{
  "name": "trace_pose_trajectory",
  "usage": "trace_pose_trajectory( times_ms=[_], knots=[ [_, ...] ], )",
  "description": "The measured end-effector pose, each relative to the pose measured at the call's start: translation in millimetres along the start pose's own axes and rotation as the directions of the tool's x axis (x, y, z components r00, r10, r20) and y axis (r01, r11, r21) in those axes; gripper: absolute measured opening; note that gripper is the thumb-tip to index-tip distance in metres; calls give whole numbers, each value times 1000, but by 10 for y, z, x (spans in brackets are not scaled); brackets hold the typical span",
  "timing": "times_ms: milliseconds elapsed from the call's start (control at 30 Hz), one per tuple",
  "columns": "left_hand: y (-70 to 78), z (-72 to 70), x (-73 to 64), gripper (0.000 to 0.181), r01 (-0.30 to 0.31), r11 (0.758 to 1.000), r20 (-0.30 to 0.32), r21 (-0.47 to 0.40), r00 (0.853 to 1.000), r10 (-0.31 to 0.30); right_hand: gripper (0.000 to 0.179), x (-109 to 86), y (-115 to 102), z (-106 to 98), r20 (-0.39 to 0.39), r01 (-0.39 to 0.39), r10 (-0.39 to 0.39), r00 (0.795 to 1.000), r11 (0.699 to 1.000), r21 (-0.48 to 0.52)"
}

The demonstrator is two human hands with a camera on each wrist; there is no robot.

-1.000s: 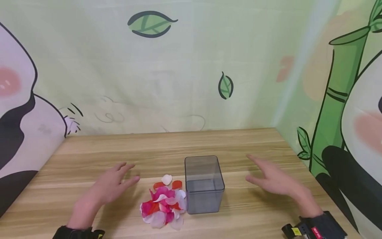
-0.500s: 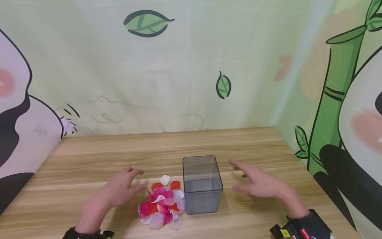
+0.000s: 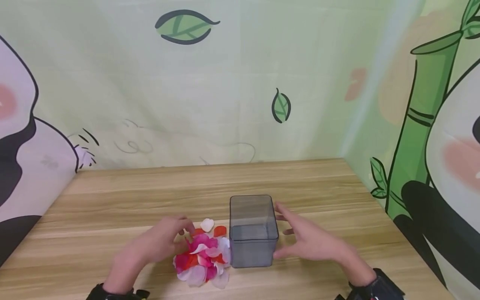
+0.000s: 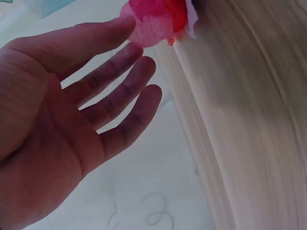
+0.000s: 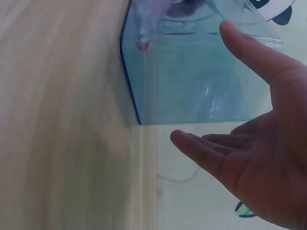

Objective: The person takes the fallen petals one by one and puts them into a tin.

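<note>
A loose heap of pink, red and white flower petals (image 3: 204,258) lies on the table, left of a clear grey plastic box (image 3: 252,252) with an open top. My left hand (image 3: 159,241) is at the left edge of the heap, fingers slightly bent; in the left wrist view the thumb overlaps a pink petal (image 4: 151,31), and contact cannot be told. At the box's right side is my right hand (image 3: 313,237), thumb and fingers spread. In the right wrist view the box wall (image 5: 192,81) stands by the thumb and fingers, which do not grip it.
The wood-grain table (image 3: 150,187) runs back to a printed cloth (image 3: 131,83) with leaves and pandas. Several petals, among them a white one (image 3: 207,225), lie at the heap's far side. A dark band (image 3: 378,287) sits on the right wrist.
Both hands have moved inward: the left to the right, up to the petals, and the right to the left, up to the box. Petals and box stay in place on the table.
</note>
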State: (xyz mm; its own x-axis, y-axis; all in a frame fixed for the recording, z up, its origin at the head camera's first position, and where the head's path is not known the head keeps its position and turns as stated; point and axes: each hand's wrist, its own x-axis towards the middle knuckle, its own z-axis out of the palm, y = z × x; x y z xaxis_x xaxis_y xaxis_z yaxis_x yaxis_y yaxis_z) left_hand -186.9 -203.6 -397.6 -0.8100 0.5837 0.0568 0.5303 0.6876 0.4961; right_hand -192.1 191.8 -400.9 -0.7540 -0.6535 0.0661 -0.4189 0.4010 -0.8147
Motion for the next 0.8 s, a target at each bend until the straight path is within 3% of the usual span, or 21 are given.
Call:
trace_pose_trajectory(
  times_ms=[300,500,800],
  knots=[
    [-7,59,35,22,-13,1000,25,22,1000,13,136,42,-46,203,-5,28,-28,1000,994,102],
    [-5,59,48,19,12,1000,33,28,999,-13,126,62,-55,257,-27,39,-36,999,992,120],
    [27,33,39,21,5,999,4,43,1000,-5,123,55,-82,284,-21,46,-43,999,985,163]
  ],
)
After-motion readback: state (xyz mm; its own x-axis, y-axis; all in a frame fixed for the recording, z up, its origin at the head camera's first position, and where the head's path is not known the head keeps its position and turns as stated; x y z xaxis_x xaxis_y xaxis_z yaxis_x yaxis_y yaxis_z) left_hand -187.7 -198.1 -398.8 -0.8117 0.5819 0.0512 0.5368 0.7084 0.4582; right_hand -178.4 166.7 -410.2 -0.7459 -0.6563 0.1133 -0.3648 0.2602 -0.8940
